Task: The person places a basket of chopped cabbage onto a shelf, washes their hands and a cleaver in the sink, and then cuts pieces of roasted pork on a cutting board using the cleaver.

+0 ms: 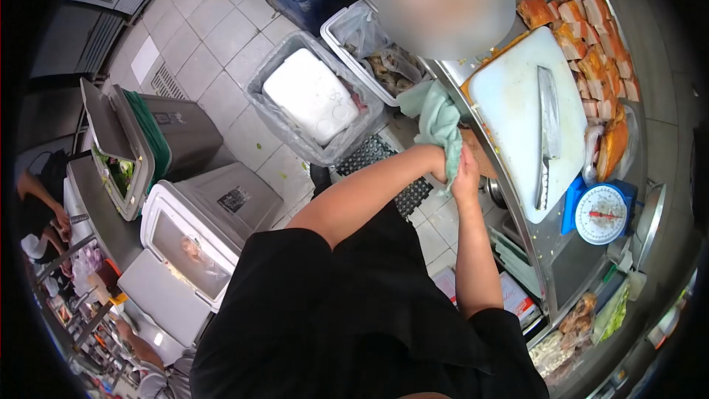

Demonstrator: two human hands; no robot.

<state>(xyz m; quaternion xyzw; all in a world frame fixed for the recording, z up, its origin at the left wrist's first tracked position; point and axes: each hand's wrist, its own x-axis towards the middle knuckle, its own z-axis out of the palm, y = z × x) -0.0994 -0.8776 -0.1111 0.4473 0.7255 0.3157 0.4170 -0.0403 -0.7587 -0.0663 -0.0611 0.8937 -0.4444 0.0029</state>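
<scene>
Clamping crumpled, soft mint-green cloth (437, 120) in fingers of right hand (466, 176); can't tell for left hand (437, 162), half-hidden. Right of fingers, noting smooth white cutting board (506, 114), long steel knife (547, 122).

No wording can be read for certain. The dial (600, 216) of the blue scale (571, 205), near the bench's (572, 262) far edge, bears marks too small to read; dark labels (235, 198) on two grey bins (188, 133) and faint marks (341, 108) on the white tub (299, 92) are illegible too.
</scene>
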